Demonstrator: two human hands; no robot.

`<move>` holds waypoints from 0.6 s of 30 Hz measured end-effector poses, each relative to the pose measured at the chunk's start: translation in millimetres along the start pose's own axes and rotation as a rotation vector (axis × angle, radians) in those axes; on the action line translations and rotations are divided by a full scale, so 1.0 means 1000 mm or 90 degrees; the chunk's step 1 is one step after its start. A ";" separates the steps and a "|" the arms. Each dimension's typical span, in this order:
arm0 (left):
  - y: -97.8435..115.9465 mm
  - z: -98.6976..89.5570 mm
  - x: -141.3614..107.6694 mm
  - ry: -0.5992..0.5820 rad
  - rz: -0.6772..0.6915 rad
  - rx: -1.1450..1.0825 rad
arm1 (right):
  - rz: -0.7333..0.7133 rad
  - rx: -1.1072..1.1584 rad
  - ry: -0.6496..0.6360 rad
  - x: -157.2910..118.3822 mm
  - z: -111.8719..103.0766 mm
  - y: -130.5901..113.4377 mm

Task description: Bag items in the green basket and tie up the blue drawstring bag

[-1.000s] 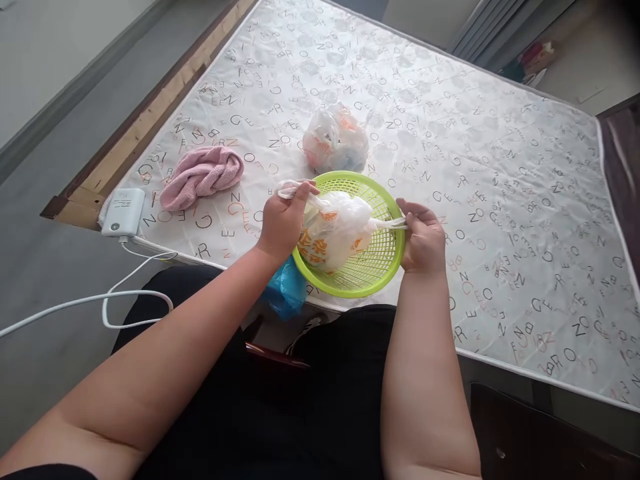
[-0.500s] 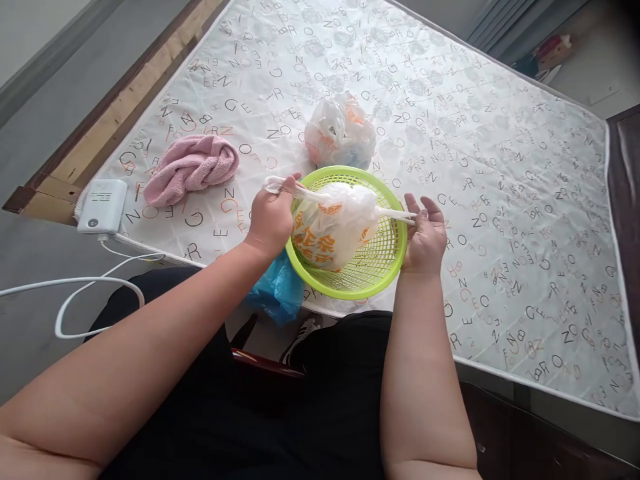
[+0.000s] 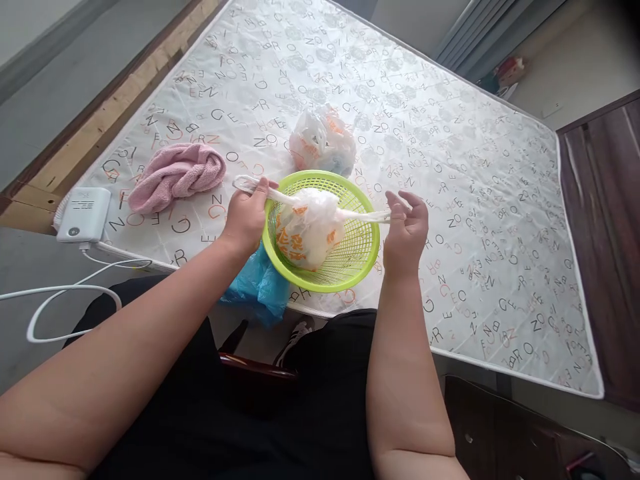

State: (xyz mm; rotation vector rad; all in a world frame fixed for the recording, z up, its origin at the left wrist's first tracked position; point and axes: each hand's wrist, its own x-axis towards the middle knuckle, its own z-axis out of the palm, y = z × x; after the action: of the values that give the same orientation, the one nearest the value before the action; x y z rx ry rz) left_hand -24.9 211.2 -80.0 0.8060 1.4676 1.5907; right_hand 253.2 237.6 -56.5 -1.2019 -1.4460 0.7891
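Note:
A white plastic bag (image 3: 313, 230) with orange print sits in a lime-green basket (image 3: 327, 288). Its two handles are pulled out sideways and look stretched and twisted. My left hand (image 3: 247, 217) is closed on the left handle, whose loop sticks out past the thumb. The right handle is pinched by my right hand (image 3: 406, 230) just beyond the basket's rim, with some of its fingers raised. What the bag holds is hidden. Behind the basket stands a second white plastic bag (image 3: 324, 141) with orange print. A crumpled blue plastic bag (image 3: 260, 287) lies at the basket's near left.
A twisted pink towel (image 3: 177, 177) lies on the letter-printed mattress (image 3: 480, 267). At the mattress's left edge is a white power bank (image 3: 84, 213) with a white cable (image 3: 35, 320) looping off it. A dark wooden board (image 3: 605, 233) borders the right side.
My right hand has drawn its handle further out, so the stretch between bag and hand is longer. The whole view has shifted, with things now appearing further left.

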 end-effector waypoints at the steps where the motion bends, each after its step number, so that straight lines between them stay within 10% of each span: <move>1: -0.001 0.001 -0.001 -0.003 -0.005 -0.001 | -0.010 -0.013 -0.033 -0.001 0.002 -0.010; 9: 0.000 0.006 -0.010 -0.024 0.003 0.006 | 0.041 -0.150 -0.375 -0.026 0.048 -0.033; 18: 0.011 -0.002 -0.019 -0.102 -0.058 0.064 | 0.087 0.055 -0.041 0.007 -0.012 -0.052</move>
State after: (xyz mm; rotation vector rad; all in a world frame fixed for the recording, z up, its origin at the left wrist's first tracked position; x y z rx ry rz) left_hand -19.7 193.7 -67.7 0.8900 1.4555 1.3620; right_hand 251.6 228.3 -4.0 -1.2283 -1.3776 0.9816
